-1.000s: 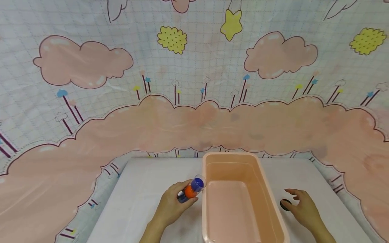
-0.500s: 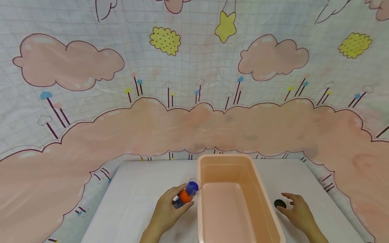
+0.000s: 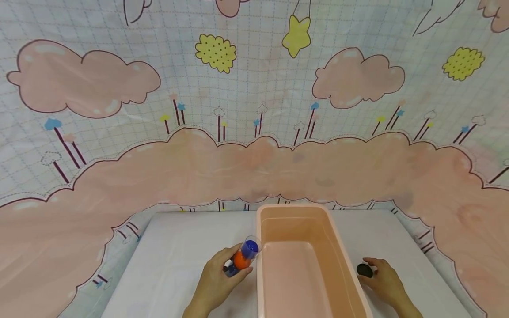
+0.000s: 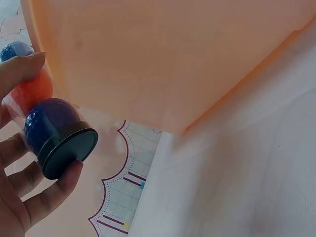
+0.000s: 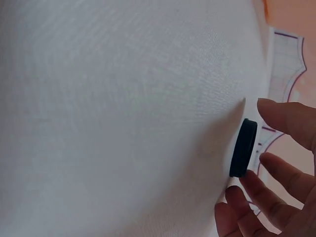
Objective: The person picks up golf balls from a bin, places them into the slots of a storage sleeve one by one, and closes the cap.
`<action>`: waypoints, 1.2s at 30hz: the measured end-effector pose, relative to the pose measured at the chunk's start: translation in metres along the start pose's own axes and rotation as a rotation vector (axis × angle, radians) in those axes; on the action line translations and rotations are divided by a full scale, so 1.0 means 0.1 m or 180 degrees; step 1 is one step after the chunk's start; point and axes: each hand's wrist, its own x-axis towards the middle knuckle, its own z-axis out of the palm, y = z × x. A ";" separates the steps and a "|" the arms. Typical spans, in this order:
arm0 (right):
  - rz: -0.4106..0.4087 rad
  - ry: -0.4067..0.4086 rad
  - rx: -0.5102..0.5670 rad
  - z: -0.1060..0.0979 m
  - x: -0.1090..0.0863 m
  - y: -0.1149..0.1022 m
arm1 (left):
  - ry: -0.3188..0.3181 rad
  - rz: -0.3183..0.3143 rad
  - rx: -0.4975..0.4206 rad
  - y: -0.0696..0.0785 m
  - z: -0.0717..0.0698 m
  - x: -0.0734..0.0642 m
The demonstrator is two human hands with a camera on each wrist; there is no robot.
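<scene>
My left hand (image 3: 216, 280) grips a clear tube (image 3: 241, 259) of dimpled balls, tilted beside the tub's left wall. Inside are a blue ball (image 3: 250, 248) at the open upper end, an orange ball (image 4: 34, 91) and a dark blue ball (image 4: 52, 123). A dark round cap (image 4: 69, 153) covers the tube's lower end, with a fingertip against it. On the right, a loose black cap (image 5: 244, 148) lies on the white surface. My right hand (image 3: 383, 280) surrounds it, thumb and fingers spread; one fingertip is right at its edge, while the thumb stands apart from it.
A deep peach tub (image 3: 261, 282) stands between my hands on the white-covered table (image 3: 191, 238). Behind and around the table hangs a patterned cloth (image 3: 238, 172) with clouds and stars.
My right hand has come in closer around the black cap. My left hand keeps its hold on the tube. The head view has shifted slightly.
</scene>
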 end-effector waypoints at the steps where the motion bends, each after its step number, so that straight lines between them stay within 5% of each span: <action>1: -0.0020 0.0033 -0.0026 0.01 0.00 0.01 | 0.0000 -0.0009 0.0001 0.00 0.00 0.00; 14: -0.0090 0.0163 -0.0107 0.08 -0.01 0.00 | -0.0040 -0.0107 -0.0075 -0.01 0.02 -0.03; 23: -0.0131 -0.0176 0.0357 -0.22 0.02 -0.25 | 0.0027 -0.0063 -0.0043 -0.01 0.03 -0.02; 36: -0.0668 -0.0129 0.0376 -0.48 -0.05 -0.64 | 0.0043 0.0126 0.0061 0.00 -0.01 0.01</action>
